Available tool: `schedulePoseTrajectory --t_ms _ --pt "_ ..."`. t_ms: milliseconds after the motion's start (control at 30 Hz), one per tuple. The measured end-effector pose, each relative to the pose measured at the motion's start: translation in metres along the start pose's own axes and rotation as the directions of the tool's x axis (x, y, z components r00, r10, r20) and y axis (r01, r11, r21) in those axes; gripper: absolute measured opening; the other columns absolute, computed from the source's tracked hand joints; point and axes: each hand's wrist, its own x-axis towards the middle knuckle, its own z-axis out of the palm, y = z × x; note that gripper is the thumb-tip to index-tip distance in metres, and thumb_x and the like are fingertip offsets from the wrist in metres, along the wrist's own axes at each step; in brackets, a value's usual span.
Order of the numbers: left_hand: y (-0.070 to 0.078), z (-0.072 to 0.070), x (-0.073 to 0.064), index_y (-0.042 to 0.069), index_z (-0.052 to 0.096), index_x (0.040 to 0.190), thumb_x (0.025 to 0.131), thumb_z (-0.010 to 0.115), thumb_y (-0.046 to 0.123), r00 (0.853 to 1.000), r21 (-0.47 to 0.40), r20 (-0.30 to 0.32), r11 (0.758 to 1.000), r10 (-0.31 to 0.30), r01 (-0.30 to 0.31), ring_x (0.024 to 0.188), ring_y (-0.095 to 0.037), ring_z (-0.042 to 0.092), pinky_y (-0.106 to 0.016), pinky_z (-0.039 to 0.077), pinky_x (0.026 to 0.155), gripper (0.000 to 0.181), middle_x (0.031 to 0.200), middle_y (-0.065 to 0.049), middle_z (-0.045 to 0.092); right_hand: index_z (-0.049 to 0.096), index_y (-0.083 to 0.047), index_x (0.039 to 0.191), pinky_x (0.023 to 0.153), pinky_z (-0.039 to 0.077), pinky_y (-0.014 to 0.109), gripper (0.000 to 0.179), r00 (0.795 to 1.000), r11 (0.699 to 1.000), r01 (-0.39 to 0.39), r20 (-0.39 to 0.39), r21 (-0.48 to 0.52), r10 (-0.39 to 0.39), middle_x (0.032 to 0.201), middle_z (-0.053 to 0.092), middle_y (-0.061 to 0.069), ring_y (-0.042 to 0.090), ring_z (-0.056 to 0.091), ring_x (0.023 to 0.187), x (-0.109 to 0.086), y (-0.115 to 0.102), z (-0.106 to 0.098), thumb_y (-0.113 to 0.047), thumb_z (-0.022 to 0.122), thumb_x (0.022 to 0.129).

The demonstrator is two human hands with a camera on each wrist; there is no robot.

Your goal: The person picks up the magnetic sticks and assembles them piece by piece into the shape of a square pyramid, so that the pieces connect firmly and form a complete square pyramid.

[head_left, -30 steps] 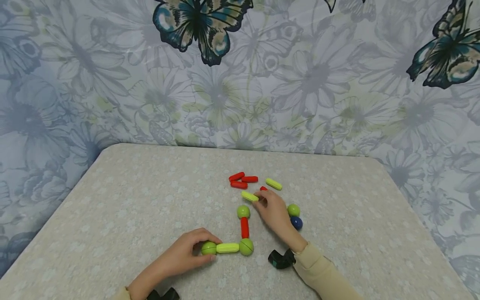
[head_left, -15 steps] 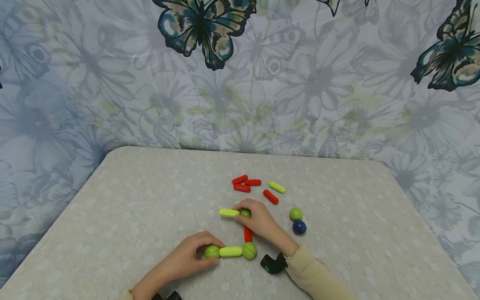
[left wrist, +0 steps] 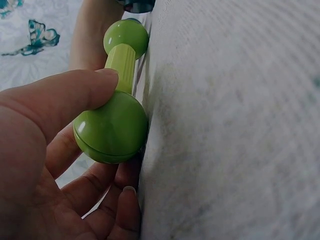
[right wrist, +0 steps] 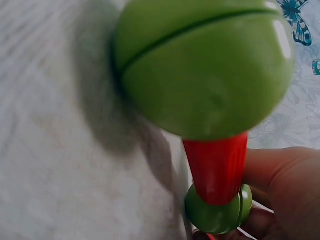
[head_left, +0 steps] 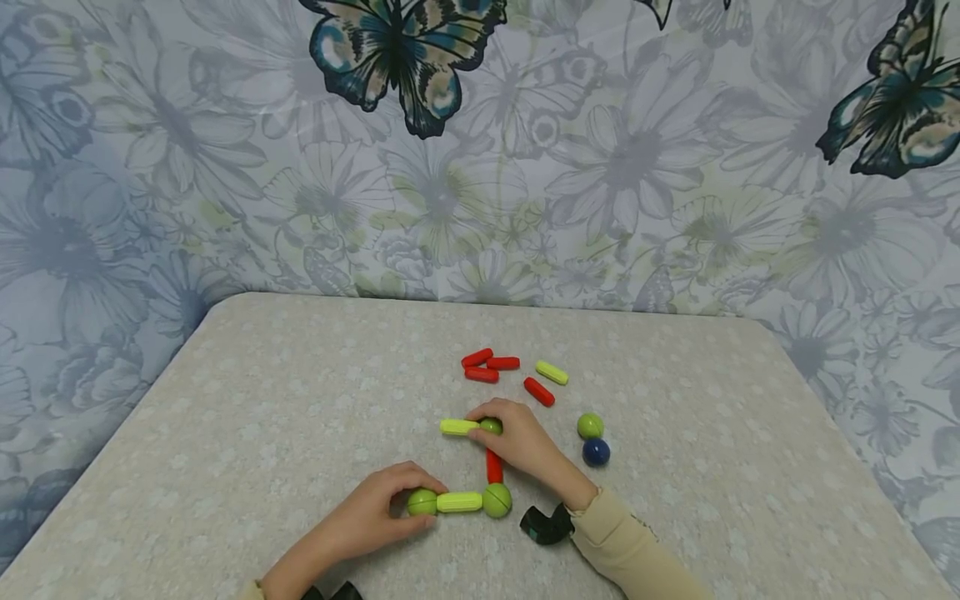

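My left hand (head_left: 375,510) holds a green ball (left wrist: 112,127) between thumb and fingers at the left end of a ball-and-rod piece on the table. From that ball a yellow-green rod (head_left: 459,502) runs to a green corner ball (head_left: 497,500). A red rod (head_left: 494,467) leads away from the corner to another green ball (head_left: 492,425), which my right hand (head_left: 521,440) grips and partly hides. Left of this ball lies a second yellow-green rod (head_left: 456,427), its near end touching the ball or the fingertips; I cannot tell how firmly it sits.
Several loose red rods (head_left: 482,375) lie toward the back of the table (head_left: 262,400), beside a loose yellow-green rod (head_left: 552,372). Right of my right hand are a loose green ball (head_left: 590,426) and a dark blue ball (head_left: 596,452), touching. A patterned cloth (head_left: 480,192) hangs behind.
My right hand has brought a yellow-green rod from near the loose rods leftward and closer, to the far green ball, and now grips that ball. The left hand keeps its hold.
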Motion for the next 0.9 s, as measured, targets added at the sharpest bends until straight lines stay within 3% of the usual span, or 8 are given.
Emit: schedulePoseTrajectory --t_ms 233,500,900 --pt "0.0009 0.0023 0.0002 0.018 0.066 0.109 0.085 0.071 0.021 1.0 -0.006 -0.008 1.0 0.026 -0.026 0.085 -0.008 0.054 -0.027 0.047 0.072 0.024 0.101 0.009 0.06 0.071 -0.01 0.104 0.083 0.046 0.031 0.018 0.999 1.0 -0.029 0.023 0.011 0.028 0.103 0.065 0.0 0.015 0.058 0.096 -0.0018 0.0018 -0.0004 -0.013 0.069 0.087" --pt "-0.0006 0.0002 -0.0003 0.021 0.066 0.109 0.085 0.071 0.026 1.0 -0.022 0.0 1.0 -0.021 0.021 0.088 -0.009 0.054 -0.027 0.047 0.074 0.025 0.102 0.009 0.06 0.071 -0.012 0.103 0.084 0.046 0.031 0.016 0.999 1.0 0.012 0.044 0.019 -0.013 0.101 0.064 -0.004 0.012 0.057 0.094 0.0013 0.0028 -0.0007 -0.015 0.068 0.088" --pt "-0.0021 0.0011 0.0004 0.021 0.065 0.11 0.085 0.071 0.028 1.0 -0.03 0.006 0.999 -0.017 0.017 0.088 -0.009 0.054 -0.027 0.046 0.073 0.026 0.102 0.009 0.06 0.07 -0.012 0.104 0.088 0.044 0.034 0.016 0.999 0.999 -0.03 0.032 0.036 0.029 0.107 0.064 -0.001 0.015 0.056 0.102 -0.0002 0.0036 -0.0011 -0.017 0.067 0.088"
